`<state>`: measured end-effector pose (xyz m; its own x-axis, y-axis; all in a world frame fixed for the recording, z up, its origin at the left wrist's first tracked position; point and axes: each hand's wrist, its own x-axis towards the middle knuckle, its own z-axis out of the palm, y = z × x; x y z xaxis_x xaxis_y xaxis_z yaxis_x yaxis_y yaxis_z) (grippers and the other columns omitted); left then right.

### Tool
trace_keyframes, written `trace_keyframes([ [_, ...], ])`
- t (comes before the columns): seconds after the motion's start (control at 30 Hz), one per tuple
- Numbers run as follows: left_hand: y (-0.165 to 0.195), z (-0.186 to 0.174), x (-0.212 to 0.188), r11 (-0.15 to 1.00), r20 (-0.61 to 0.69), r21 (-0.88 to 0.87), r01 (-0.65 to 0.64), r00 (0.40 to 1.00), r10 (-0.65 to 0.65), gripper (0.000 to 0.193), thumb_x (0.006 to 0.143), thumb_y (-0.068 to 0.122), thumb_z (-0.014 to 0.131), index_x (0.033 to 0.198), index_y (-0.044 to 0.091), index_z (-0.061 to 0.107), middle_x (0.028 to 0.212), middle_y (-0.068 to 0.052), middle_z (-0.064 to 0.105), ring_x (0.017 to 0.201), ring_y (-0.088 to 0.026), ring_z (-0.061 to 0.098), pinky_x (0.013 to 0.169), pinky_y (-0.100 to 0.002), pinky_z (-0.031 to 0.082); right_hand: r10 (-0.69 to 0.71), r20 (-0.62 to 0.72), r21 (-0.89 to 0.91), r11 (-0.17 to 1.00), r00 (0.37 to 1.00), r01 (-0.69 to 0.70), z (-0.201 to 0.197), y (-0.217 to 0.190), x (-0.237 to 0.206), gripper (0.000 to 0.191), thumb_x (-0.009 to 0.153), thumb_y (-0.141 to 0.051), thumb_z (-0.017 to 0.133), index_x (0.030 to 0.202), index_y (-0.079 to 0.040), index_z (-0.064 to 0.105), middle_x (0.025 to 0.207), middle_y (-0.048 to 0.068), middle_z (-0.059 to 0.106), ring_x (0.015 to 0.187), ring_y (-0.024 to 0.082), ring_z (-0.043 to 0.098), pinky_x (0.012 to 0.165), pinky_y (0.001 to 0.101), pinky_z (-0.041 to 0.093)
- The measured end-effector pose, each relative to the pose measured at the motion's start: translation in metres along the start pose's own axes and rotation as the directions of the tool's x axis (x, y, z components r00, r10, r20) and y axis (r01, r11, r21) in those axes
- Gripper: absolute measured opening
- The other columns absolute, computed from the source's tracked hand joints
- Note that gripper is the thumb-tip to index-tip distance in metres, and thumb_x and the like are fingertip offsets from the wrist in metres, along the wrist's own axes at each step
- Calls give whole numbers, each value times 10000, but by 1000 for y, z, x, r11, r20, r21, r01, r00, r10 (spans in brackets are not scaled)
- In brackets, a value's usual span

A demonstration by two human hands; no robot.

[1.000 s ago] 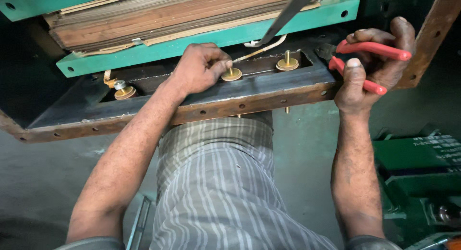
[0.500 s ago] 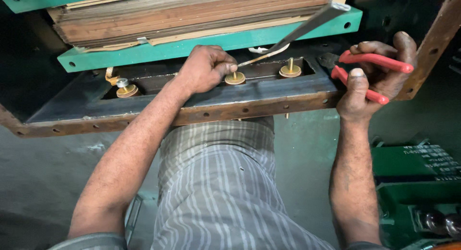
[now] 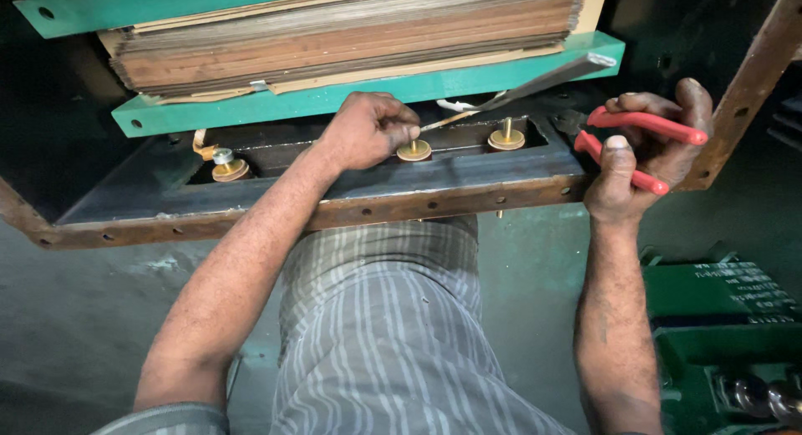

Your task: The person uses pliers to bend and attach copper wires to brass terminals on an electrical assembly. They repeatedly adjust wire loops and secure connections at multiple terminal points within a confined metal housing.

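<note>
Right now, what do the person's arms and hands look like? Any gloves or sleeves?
No gloves: the left hand and right hand are bare, with dark grime on the fingers. Both forearms are uncovered; short grey sleeve edges show at the bottom of the view. The person wears a grey-and-white striped woven shirt. No watch or rings visible.

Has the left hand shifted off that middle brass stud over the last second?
No. The left hand stays pinched at the middle brass stud on the dark metal frame, same spot as before relative to the right stud.

Both arms reach forward, left hand (image 3: pixel 368 132) with fingers pinched, right hand (image 3: pixel 647 151) clenched.
</note>
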<state>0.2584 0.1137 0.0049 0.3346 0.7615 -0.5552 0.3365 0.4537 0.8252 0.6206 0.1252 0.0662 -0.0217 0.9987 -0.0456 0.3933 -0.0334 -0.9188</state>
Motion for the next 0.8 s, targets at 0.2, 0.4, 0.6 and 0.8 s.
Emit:
trace_keyframes([
  [0.2, 20, -4, 1, 962, -118, -179, -206, 975, 187, 303, 1042, 274, 666, 1215, 32, 722, 1095, -107, 750, 989, -189, 712, 862, -324, 573, 14, 13, -6, 1000, 1000, -14, 1, -7, 3, 675, 1061, -254, 637, 1607, -71, 286, 1191, 131, 621, 1075, 205, 641, 1000, 344, 571],
  [0.4, 48, 8, 7, 904, -76, -250, -346, 938, 338, 341, 1107, 319, 588, 1301, 57, 686, 1228, -100, 736, 1130, -201, 701, 979, -329, 562, 22, 16, -2, 1000, 1000, -22, 1, -10, 2, 663, 1064, -211, 630, 1616, -68, 291, 1187, 130, 613, 1056, 204, 632, 997, 336, 556],
  [0.6, 61, 18, 29, 915, 29, -232, -330, 938, 345, 407, 1106, 411, 527, 1240, 74, 712, 1114, -73, 737, 1063, -186, 685, 955, -340, 545, -17, 14, -21, 1000, 1000, 17, 2, -8, 3, 671, 1045, -204, 632, 1612, -68, 300, 1189, 127, 611, 1051, 201, 627, 991, 338, 558],
  [0.8, 61, 12, 48, 942, 151, -260, -211, 955, 256, 463, 1066, 475, 536, 1212, 71, 710, 1006, -27, 708, 974, -116, 631, 891, -307, 528, 11, 23, -15, 1000, 1000, -10, 2, -8, 4, 649, 1053, -211, 634, 1592, -49, 309, 1193, 130, 614, 1044, 203, 631, 986, 343, 575],
])
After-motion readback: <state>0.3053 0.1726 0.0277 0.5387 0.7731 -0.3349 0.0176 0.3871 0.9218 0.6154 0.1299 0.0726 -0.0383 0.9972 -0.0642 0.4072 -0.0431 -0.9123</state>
